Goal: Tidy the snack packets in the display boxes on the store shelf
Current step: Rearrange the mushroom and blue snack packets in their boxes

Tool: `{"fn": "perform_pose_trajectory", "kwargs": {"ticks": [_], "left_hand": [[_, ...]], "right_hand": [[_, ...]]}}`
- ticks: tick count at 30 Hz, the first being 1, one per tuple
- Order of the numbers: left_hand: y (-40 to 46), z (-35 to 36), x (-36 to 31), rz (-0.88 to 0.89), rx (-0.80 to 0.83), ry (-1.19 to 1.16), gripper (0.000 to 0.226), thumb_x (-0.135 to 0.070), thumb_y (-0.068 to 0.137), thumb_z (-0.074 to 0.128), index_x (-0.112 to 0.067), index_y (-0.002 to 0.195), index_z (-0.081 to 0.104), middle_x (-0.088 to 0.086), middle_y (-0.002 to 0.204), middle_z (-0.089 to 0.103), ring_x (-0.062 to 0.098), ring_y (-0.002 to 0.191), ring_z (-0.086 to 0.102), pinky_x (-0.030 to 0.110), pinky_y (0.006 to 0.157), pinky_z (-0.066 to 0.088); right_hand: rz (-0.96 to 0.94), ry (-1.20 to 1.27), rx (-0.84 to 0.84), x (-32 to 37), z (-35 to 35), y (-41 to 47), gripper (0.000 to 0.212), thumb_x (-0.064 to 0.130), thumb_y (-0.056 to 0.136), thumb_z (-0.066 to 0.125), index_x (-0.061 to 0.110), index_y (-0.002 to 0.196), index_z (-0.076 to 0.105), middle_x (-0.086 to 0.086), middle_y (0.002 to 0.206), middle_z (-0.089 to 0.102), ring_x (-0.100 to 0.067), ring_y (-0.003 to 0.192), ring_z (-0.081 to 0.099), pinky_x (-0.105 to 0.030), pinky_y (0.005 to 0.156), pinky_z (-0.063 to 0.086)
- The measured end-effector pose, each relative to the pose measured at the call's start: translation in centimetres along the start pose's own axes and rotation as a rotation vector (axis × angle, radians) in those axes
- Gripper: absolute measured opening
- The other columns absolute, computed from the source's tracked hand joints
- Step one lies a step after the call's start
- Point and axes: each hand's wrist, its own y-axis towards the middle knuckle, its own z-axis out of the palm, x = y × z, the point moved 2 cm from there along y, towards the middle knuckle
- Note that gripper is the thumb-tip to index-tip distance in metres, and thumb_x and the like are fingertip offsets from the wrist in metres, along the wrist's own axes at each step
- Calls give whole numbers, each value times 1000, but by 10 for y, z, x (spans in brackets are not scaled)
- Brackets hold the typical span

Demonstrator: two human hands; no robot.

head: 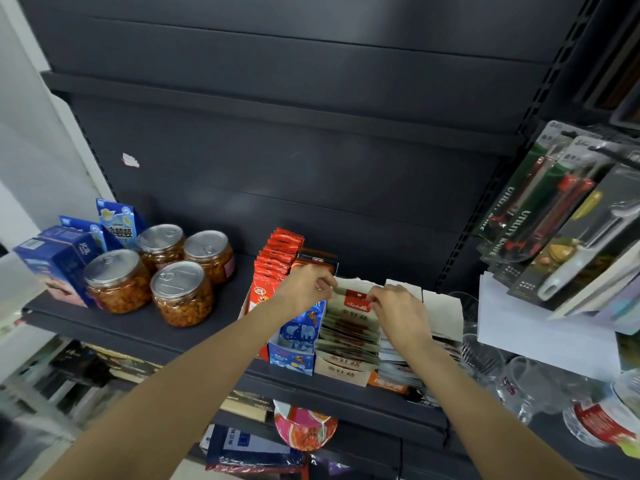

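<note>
- Head view, looking down at a dark metal shelf (145, 323) with both bare arms reaching forward.
- Left hand (304, 284) with fingers curled, pinching the top left edge of a beige packet (353, 303) with a red label.
- Right hand (398, 310) with fingers curled, pinching the same packet at its top right edge.
- Packet held upright at the back of a row of like packets, in a beige box (346, 368) near the middle of the shelf.
- Just left of it, a blue box (294, 355) with polar bear art, its rear partly hidden by the left wrist.
- Further left, a red box (265, 289) with a row of red packets (280, 251) standing on edge.
- Just right of the beige box, under the right wrist, a box of white packets (398, 368) with a plain cardboard back flap (443, 313).
- At left on the shelf, four clear jars (183, 292) with silver pull-tab lids, orange-brown contents.
- Left of the jars, dark blue cartons (59, 258).
- At right, hanging carded knives (526, 209) and a peeler (581, 244).
- Lower right, clear glassware (512, 375).
</note>
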Motion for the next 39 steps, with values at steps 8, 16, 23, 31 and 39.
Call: {"fn": "perform_pose_trajectory", "kwargs": {"ticks": [8, 16, 23, 31, 39], "left_hand": [[-13, 0, -8, -88, 45, -353, 32, -30, 94, 54, -7, 113, 65, 4, 109, 68, 15, 99, 64, 29, 86, 52], [-27, -13, -22, -109, -27, -496, 28, -24, 96, 52, -3, 102, 69, 9, 99, 69, 13, 88, 64, 23, 77, 48], [-36, -27, -42, -449, 42, -678, 44, -46, 97, 42, -13, 102, 69, 6, 89, 69, 16, 71, 59, 29, 72, 47], [-51, -32, -57, -548, 110, -1155, 45, -41, 96, 48, -2, 110, 65, 11, 106, 69, 13, 85, 65, 21, 67, 50], [-71, -38, -62, -494, -24, -1398, 21, 2, 89, 57, 1, 109, 61, 16, 92, 70, 15, 76, 66, 15, 53, 54]], "right_hand": [[98, 318, -136, -3, -33, -5, 8, 18, 96, 49, 21, 96, 56, 4, 86, 66, -16, 77, 61, -31, 62, 49], [106, 606, -343, -25, -85, -9, 19, 11, 92, 57, 19, 100, 71, 6, 89, 72, -7, 76, 64, -16, 59, 49], [75, 881, -468, -27, -104, -21, 23, 6, 91, 57, 27, 88, 65, 17, 85, 67, -2, 85, 64, -29, 68, 55], [-14, 1081, -384, -25, -103, -33, 34, -1, 89, 56, 29, 81, 67, 17, 83, 70, -4, 87, 64, -27, 78, 53], [79, 1315, -315, -26, -89, -49, 24, -5, 88, 57, 14, 90, 72, -2, 105, 69, -11, 100, 64, -21, 82, 52]]}}
